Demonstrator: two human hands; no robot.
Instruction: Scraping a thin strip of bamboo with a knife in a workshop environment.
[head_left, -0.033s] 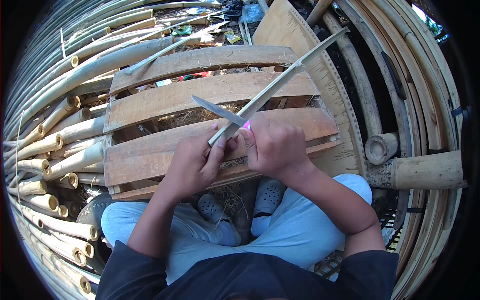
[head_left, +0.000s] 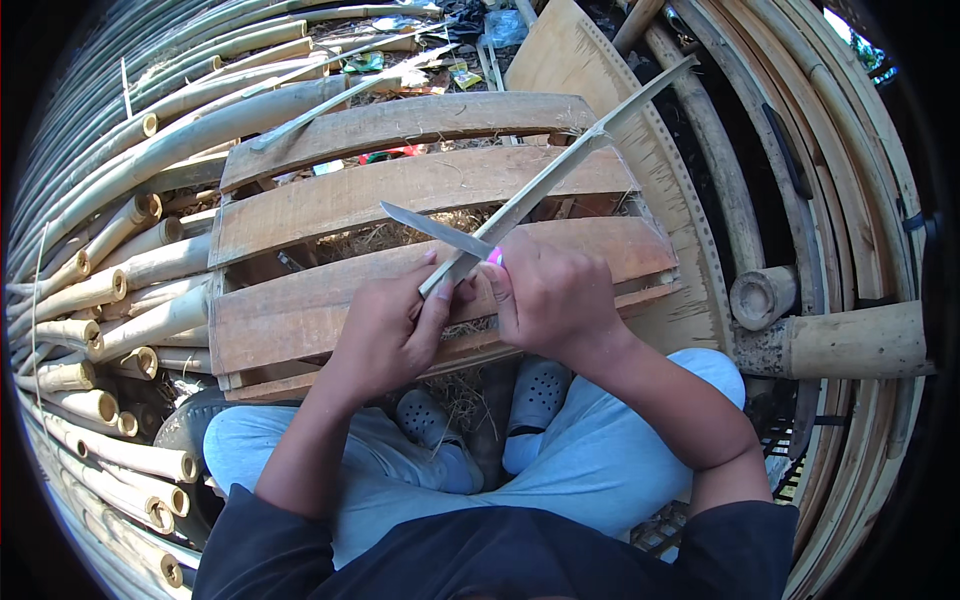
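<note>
A long split bamboo strip (head_left: 545, 182) slants from my lap side up to the far right, over a slatted wooden bench. Its near end is gripped by my left hand (head_left: 392, 318), with thumb and fingers closed around it. My right hand (head_left: 556, 288) is wrapped round the handle of a knife (head_left: 430, 227), and a bit of pink shows at the base of the blade. The blade lies across the strip, touching it just beyond my left hand, with its tip out to the left. Most of the handle is hidden inside my right fist.
The slatted bench (head_left: 300, 323) stands before my knees. Stacked bamboo poles (head_left: 140, 345) fill the left side. A plywood sheet (head_left: 560, 50) leans at the back right, beside a thick bamboo post (head_left: 860, 340) and bent wooden slats (head_left: 850, 150). Litter lies behind the bench.
The knife has tilted slightly, its tip now a little lower and farther left. Both hands keep their hold, and the bamboo strip has barely moved.
</note>
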